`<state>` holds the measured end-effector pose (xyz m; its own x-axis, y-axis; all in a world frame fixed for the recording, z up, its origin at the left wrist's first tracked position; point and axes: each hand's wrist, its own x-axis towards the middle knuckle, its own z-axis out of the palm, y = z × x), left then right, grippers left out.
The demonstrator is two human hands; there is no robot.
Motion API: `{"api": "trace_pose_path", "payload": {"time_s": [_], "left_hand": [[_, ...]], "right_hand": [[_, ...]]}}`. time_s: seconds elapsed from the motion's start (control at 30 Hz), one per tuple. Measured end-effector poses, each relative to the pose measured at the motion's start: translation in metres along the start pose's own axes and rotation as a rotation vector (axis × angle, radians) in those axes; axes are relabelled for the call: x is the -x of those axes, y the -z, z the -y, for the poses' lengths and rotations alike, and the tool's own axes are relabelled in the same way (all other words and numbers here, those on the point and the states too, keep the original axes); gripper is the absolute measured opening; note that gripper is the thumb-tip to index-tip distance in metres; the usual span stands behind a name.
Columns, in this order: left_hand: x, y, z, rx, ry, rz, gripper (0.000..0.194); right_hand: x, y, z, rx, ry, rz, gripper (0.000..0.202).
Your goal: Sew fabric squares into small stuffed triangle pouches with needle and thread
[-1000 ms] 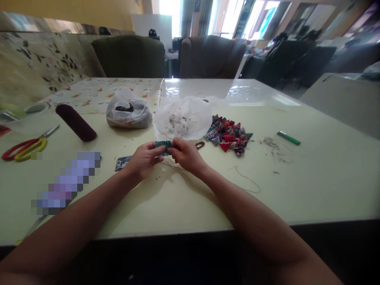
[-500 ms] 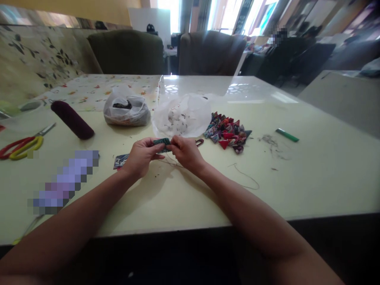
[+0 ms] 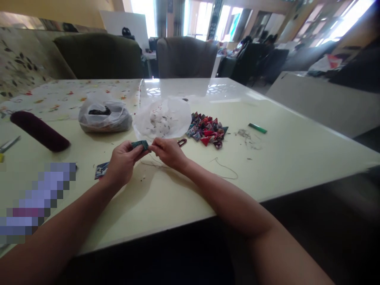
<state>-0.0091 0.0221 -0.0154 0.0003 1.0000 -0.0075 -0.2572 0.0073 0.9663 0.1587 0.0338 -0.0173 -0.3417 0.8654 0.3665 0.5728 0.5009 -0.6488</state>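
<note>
A small folded piece of dark green patterned fabric [image 3: 140, 145] is pinched between the thumb and fingers of my left hand [image 3: 121, 162]. Close by its right end, the fingertips of my right hand [image 3: 169, 152] are pressed together; whatever they grip is too small to make out. Thread [image 3: 154, 162] lies on the table below the hands, and a longer loop of thread [image 3: 230, 176] curls right of my right forearm. Partly behind my left hand lies a blue-and-white patterned fabric piece [image 3: 101, 170]. Just beyond my right hand is a dark reddish looped object [image 3: 182, 142].
Colourful folded fabric pieces [image 3: 208, 130] are heaped beyond my right hand. Behind stand a white plastic bag [image 3: 103, 122] and a spread white sheet [image 3: 166, 118] with scraps. A dark purple cylinder [image 3: 41, 132] lies left, a green object [image 3: 257, 128] and loose threads [image 3: 247, 137] right.
The view has swung to the right, so everything sits further left. My right fingertips have drawn slightly away from the green fabric, which stays in my left hand.
</note>
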Motion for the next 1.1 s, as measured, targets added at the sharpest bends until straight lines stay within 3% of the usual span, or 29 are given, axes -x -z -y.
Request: {"api": "trace_pose_path", "payload": {"time_s": [0.17,0.33,0.4,0.5,0.63,0.77,0.97,1.1], "left_hand": [[-0.005,0.004,0.004,-0.069,-0.014,-0.037,0.019],[-0.005,0.004,0.004,-0.127,0.021,-0.009,0.02],[-0.003,0.004,0.002,-0.151,0.016,-0.001,0.018],[0.0,0.004,0.003,-0.218,-0.036,0.004,0.015],[0.001,0.004,0.011,-0.297,-0.111,0.05,0.016],[0.006,0.003,0.017,-0.336,-0.162,0.08,0.016],[0.005,0.001,0.021,-0.419,-0.247,0.09,0.013],[0.005,0.001,0.025,-0.449,-0.244,0.112,0.014]], "right_hand": [[-0.005,0.017,-0.002,0.082,-0.019,-0.162,0.023],[0.011,0.06,-0.005,0.328,-0.042,-0.247,0.021],[0.031,0.08,-0.012,0.459,-0.098,-0.186,0.023],[0.066,0.103,-0.026,0.665,-0.225,0.01,0.023],[0.096,0.114,-0.036,0.826,-0.323,0.301,0.018],[0.098,0.11,-0.036,0.933,-0.24,0.46,0.026],[0.084,0.111,-0.049,0.836,-0.203,0.481,0.028],[0.078,0.111,-0.057,0.931,-0.152,0.598,0.024]]}}
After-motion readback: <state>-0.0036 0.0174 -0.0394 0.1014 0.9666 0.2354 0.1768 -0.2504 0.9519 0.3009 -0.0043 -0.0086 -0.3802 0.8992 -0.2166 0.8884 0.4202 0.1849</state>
